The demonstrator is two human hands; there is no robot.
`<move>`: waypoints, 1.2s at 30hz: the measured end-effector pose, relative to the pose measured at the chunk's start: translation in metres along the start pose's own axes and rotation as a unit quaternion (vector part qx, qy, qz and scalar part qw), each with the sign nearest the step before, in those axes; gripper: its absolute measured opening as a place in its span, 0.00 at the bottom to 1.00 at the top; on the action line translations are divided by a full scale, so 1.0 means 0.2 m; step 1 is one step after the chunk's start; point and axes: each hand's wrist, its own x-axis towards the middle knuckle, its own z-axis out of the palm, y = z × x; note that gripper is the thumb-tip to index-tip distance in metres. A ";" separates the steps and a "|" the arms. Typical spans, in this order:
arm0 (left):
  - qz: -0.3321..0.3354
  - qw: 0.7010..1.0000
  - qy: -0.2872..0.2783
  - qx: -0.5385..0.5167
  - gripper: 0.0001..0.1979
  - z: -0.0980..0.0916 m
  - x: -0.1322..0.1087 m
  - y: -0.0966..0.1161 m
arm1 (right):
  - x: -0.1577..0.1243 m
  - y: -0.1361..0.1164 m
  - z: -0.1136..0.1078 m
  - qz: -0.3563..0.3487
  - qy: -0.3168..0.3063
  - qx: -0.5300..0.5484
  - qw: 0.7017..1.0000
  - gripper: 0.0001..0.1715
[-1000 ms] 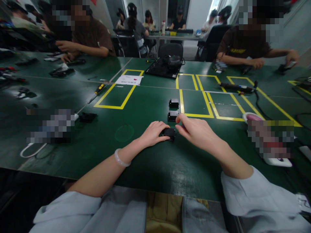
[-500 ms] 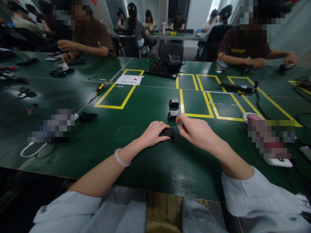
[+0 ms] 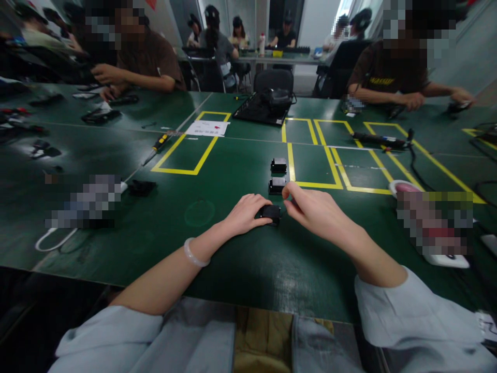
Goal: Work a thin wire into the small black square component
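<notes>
Bench (image 3: 240, 269): green, yellow tape (image 3: 173, 172)
Left hand (image 3: 246, 213): fingers closed on the black block (image 3: 272, 211), which sits on the bench
Right hand (image 3: 316, 210): fingers curled just beside it; cannot tell whether they hold anything
Other blocks (image 3: 278, 185): two, just beyond

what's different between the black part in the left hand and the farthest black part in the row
The held part is gripped by the left hand; the far part sits untouched on the table. Fingers cover some of the held part, while the far part is uncovered. The held part is nearest the person, the far part farthest. Both are small and dark.
</notes>
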 end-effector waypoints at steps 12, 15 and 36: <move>-0.003 1.000 -0.004 -0.003 0.18 0.00 0.00 0.00 | 0.00 0.00 0.00 -0.006 -0.009 -0.002 1.000 0.08; -0.002 1.000 -0.003 -0.005 0.18 -0.01 0.00 0.00 | 0.00 0.00 0.01 -0.014 0.009 0.007 1.000 0.08; -0.004 1.000 -0.002 -0.007 0.20 0.01 0.00 -0.01 | 0.01 -0.01 0.01 0.031 -0.015 -0.053 0.998 0.17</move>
